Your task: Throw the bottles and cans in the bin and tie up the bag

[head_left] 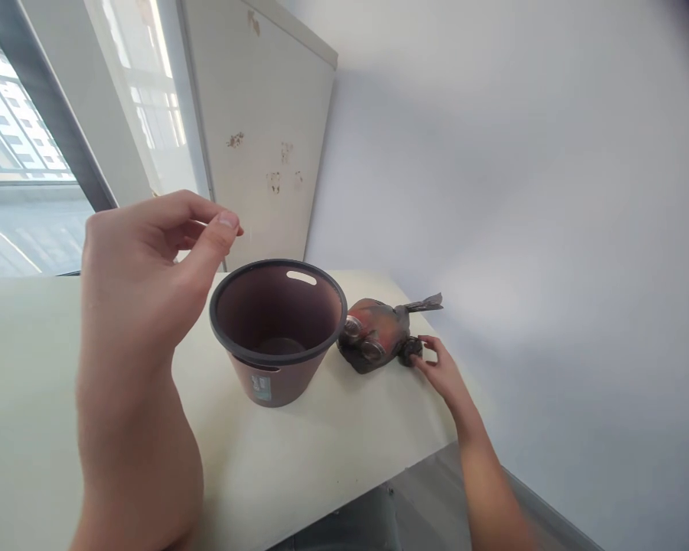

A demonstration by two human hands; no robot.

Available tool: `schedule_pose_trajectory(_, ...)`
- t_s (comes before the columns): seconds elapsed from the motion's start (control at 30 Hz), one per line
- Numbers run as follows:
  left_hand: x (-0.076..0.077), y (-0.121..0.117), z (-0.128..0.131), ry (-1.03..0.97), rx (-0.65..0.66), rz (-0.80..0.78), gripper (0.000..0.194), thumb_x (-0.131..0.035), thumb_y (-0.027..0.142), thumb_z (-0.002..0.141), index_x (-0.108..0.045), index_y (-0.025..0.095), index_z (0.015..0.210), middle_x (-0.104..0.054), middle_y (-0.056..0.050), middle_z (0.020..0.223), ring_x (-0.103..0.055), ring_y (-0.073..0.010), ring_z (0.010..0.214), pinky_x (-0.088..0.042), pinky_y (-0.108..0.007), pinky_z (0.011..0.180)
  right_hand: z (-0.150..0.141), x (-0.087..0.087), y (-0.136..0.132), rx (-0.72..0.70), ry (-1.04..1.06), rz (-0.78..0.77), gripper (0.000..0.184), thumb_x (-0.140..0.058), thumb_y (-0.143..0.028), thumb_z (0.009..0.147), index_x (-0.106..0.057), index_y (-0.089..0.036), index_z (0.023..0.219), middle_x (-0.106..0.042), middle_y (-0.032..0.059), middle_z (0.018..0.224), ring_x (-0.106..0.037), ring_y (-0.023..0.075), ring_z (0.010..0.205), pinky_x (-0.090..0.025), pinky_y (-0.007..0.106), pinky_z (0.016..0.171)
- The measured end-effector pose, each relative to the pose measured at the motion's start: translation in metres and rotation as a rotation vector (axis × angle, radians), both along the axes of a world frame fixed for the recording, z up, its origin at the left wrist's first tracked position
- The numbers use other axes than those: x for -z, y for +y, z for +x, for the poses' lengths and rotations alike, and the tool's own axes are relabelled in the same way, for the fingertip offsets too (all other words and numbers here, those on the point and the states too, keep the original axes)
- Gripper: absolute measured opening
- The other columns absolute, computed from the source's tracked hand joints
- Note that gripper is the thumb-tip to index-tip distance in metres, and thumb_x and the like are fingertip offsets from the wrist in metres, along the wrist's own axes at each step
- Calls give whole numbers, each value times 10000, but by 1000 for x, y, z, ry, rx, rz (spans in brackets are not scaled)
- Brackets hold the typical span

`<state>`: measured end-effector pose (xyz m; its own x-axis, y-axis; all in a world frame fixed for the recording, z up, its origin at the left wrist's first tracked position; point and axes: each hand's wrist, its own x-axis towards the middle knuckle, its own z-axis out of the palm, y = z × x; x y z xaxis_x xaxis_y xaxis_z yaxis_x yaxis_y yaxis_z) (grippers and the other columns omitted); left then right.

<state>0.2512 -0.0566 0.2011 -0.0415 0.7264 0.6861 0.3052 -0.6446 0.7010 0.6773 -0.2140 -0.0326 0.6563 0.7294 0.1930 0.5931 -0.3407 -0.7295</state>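
Note:
A dark brown plastic bucket (278, 329) stands upright on the pale table (333, 444), and nothing shows inside it. Right beside it lies a reddish-brown bag of small items (376, 334) with a twisted neck pointing right. My right hand (439, 370) rests on the table at the bag's right end, fingertips curled onto a dark lump of it. My left hand (149, 268) is raised close to the camera, left of the bucket and above the table, thumb pressed to fingertips in a pinch. What it pinches, if anything, is too small to see.
A tall cream cabinet panel (258, 130) with brown stains stands behind the bucket. A window (23, 153) fills the far left. A plain white wall (522, 191) runs along the right. The table's near edge (425, 455) drops off below my right forearm.

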Motion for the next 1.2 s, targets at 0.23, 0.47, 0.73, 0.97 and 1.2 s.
schedule_pose_trajectory(0.23,-3,-4,1,12,-5,-9,81,-739,249,866,-817,234,851,-761,15,793,-711,-184,734,-523,-328,689,-17,-25,-23,-299,-90,-383,198,-562,-327,842,-714,-206,806,-746,88,852,-668,280,807,-504,414,772)
schedule_pose_trajectory(0.47,-8,-13,2,139,22,-81,205,-682,264,914,-736,205,725,-534,47,524,-474,-98,502,-354,-272,524,-59,-106,-52,-454,468,-47,251,-669,-431,944,-752,-194,959,-715,52,804,-644,204,692,-515,306,603)
schedule_pose_trajectory(0.73,0,-12,20,180,522,-160,375,-792,457,867,-739,250,1175,-772,-57,915,-725,-205,775,-600,-302,671,-176,-213,42,-540,562,659,74,-774,-319,879,-754,-264,926,-638,-4,724,-608,161,644,-533,276,584)
schedule_pose_trajectory(0.97,3,-7,28,27,422,-112,115,-742,310,907,-774,203,881,-747,-29,854,-712,-222,847,-613,-335,732,-208,-228,99,-671,632,753,187,-706,-436,975,-749,-255,966,-706,14,865,-666,169,745,-569,304,680)
schedule_pose_trajectory(1.2,-2,-3,16,-186,576,-225,329,-683,465,978,-604,220,773,-621,-34,757,-649,-185,734,-584,-335,648,-175,-222,107,-566,631,774,339,-738,-548,940,-655,-235,837,-601,-8,702,-562,140,561,-520,299,539)
